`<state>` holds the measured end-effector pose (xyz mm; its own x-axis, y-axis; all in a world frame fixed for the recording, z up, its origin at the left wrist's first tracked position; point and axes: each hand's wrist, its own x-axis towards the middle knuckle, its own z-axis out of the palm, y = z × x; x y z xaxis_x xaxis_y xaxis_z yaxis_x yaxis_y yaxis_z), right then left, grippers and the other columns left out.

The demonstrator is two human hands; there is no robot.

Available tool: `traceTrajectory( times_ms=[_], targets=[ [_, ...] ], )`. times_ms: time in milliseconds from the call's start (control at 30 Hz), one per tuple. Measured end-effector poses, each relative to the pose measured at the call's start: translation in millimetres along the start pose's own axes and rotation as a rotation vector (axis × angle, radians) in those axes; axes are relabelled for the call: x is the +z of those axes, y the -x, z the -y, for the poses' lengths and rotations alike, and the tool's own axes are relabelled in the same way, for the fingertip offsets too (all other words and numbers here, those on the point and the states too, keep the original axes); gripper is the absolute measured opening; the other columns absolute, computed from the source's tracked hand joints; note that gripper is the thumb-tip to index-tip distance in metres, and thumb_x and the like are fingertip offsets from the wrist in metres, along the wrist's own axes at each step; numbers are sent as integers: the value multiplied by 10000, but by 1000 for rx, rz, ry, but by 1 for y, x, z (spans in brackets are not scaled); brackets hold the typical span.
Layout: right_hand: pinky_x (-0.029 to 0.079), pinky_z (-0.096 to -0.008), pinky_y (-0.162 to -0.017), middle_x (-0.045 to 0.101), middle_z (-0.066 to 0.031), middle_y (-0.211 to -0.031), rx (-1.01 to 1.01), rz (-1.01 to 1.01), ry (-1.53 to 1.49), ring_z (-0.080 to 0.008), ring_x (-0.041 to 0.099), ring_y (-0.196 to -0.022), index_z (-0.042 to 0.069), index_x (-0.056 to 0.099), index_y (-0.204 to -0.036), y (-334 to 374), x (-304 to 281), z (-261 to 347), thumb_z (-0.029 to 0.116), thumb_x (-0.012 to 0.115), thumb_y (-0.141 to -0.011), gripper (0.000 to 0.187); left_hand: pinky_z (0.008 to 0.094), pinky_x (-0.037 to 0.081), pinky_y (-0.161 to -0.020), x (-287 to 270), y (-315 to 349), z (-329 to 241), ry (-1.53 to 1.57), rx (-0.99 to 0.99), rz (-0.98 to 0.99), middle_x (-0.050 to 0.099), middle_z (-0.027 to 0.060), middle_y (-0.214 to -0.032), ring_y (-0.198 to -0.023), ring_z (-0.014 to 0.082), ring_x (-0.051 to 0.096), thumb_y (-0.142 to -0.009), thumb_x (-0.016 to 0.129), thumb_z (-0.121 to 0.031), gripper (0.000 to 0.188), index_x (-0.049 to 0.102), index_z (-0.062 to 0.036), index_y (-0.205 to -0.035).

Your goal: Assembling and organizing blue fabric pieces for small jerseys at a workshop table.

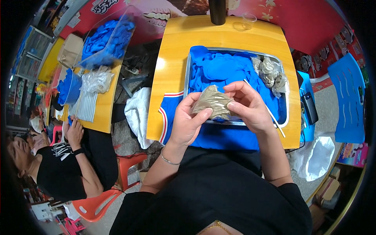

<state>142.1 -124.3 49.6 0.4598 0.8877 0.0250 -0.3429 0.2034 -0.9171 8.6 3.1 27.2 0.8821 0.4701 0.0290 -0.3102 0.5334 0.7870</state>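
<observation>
My left hand (184,123) and my right hand (253,109) hold a small crinkled plastic bag (212,101) between them, with something gold-brown in it or tinting it. Both thumbs press on its near side, and the fingers behind are partly hidden. Just under and beyond the bag is a metal tray (287,102) heaped with flat, soft blue pieces (223,66). Several similar gold-brown bags (269,72) lie in the tray's far right corner. A thin white stick (277,122) slants across the tray's near right rim, beside my right hand.
Blue cloth with red-white trim (166,117) lies under the tray on the yellow table (176,39). A clear cup (247,21) and a dark cylinder (217,11) stand at the back. At left, a co-worker (58,168) sits by another table (103,119) with a clear bin (129,29) of blue pieces.
</observation>
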Motion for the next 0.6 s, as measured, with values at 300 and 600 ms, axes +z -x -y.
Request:
traceTrajectory(
  times_ms=[300,600],
  targets=[
    [442,-230,-796,546,-12,-970,-6,14,-1,-80,533,-893,51,520,-1101,-1,1,-3,38,630,-807,315,277,447,-887,-2,2,-1,-1,22,27,569,80,-1080,-988,126,554,-806,623,19,361,483,9,-1138],
    [436,-240,-799,548,-17,-963,-10,11,23,-92,529,-889,42,519,-1104,-1,2,-6,27,643,-782,345,271,451,-878,-4,5,-3,-75,47,23,567,75,-1079,-987,116,549,-833,575,13,320,492,4,-1141]
  ],
)
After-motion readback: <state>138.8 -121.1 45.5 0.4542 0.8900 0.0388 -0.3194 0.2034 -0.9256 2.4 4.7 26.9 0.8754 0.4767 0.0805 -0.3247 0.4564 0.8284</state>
